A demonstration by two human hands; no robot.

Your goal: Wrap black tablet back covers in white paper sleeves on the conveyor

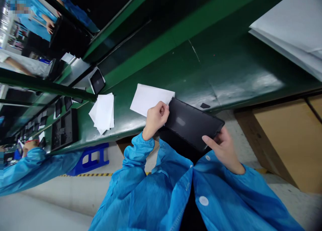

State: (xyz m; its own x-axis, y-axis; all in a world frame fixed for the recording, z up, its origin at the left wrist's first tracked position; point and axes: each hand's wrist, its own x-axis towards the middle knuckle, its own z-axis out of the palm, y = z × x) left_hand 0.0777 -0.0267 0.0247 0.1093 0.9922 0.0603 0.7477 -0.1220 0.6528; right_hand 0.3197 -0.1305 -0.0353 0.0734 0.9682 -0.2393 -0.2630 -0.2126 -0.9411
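A flat, black rectangular panel (192, 120), like a tablet's back cover, is tilted over the near edge of the green bench. My right hand (222, 145) grips its right end, thumb on top and fingers underneath. A paler rectangular mark shows on the panel's face. At the panel's left end my left hand (156, 118) is closed in a pinch, touching or very near the edge; what lies between the fingertips is hidden. Just beyond that hand a white sheet or sleeve (151, 98) rests on the bench, partly covered by my fingers.
A small black piece (205, 105) lies on the green bench (176, 70). Left are white sheets (104, 113), a black tray (64, 130) and a framed dark device (97, 81). White sheets (294, 29) lie far right, above cardboard boxes (289, 140). Co-workers sit left, near a blue stool (93, 158).
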